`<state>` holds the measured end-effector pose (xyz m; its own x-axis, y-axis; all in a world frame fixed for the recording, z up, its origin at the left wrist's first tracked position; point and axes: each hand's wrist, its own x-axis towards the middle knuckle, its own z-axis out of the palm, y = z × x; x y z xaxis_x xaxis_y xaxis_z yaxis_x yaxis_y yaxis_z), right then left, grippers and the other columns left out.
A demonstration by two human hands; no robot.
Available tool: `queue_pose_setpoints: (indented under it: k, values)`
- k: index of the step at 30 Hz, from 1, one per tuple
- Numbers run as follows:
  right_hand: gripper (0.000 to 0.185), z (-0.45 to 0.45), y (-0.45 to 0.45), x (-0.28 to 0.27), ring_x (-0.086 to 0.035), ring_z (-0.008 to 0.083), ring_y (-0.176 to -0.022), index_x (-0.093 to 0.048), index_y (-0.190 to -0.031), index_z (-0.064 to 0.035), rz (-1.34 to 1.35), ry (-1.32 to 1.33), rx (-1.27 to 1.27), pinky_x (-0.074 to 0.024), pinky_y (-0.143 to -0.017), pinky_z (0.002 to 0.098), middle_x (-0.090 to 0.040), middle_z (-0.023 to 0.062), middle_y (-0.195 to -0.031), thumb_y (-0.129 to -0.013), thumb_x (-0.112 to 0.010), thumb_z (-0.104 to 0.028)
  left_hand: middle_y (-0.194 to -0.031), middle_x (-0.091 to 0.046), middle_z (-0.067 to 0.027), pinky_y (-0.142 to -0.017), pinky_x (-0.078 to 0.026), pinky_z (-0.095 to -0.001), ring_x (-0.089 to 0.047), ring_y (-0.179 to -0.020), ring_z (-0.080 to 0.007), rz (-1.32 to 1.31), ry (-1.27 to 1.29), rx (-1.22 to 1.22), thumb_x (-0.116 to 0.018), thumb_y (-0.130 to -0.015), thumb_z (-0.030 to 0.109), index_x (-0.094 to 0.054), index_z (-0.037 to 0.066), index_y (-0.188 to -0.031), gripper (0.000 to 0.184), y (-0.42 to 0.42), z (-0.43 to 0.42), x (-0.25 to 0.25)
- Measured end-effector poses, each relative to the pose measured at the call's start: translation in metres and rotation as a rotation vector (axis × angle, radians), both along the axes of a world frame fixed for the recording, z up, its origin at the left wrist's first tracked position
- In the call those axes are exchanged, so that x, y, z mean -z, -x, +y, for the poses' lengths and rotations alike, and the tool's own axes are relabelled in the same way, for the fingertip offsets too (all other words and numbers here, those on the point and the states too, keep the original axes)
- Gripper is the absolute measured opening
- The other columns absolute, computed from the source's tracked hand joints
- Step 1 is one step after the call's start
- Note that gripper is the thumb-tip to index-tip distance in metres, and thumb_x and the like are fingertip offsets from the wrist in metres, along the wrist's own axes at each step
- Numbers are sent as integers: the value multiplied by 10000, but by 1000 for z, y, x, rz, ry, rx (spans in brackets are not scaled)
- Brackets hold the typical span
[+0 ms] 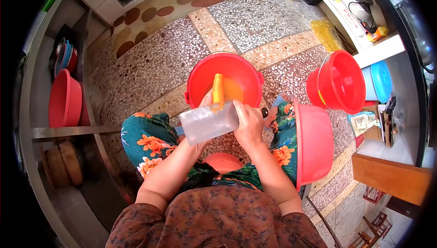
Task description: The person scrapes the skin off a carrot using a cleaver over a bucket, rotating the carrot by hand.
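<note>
My right hand (248,125) is closed on the handle end of a wide cleaver (207,124), whose broad grey blade lies across the space between my hands. An orange-yellow, peeled-looking piece of food (218,88) stands out beyond the blade's far edge. My left hand (206,100) is wrapped round its lower part, mostly hidden under the blade. Both are over the near side of a red bucket (198,77), which has yellowish liquid or matter at its bottom.
A pink-red basin (316,145) stands by my right leg, with a red bucket (339,81) and a blue-lidded container (381,81) beyond. Shelves on the left hold another red basin (66,100) and round wooden boards (63,163). A yellow bag (327,36) lies at the upper right.
</note>
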<state>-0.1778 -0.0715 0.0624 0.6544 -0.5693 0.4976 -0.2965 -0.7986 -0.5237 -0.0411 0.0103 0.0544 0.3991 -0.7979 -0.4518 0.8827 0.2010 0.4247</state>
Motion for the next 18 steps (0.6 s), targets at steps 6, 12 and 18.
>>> queue_pose_setpoints:
  k: [6,12,18]
  values:
    - [456,6,0,-6,-625,297,-771,-648,-1235,-30,25,30,-19,-462,-723,444,-578,84,-792,-783,-605,19,-1038,-699,-77,-759,-589,-298,-702,-900,-159,-237,251,76,-496,-1094,420,-559,89,-1337,416,-3,-3,-2]
    - [453,7,1,-10,-627,297,-774,-641,-1237,-27,40,25,-15,-463,-734,442,-582,86,-797,-786,-613,12,-1119,-670,-48,-819,-579,-296,-686,-966,-150,-179,274,176,-489,-1091,448,-521,83,-1397,477,-3,4,6]
    - [443,6,0,-4,-627,295,-775,-636,-1239,-29,27,24,-4,-461,-738,443,-587,85,-808,-799,-611,10,-1120,-675,-57,-831,-586,-305,-690,-974,-163,-16,266,201,-497,-1087,452,-535,91,-1370,461,-2,4,12]
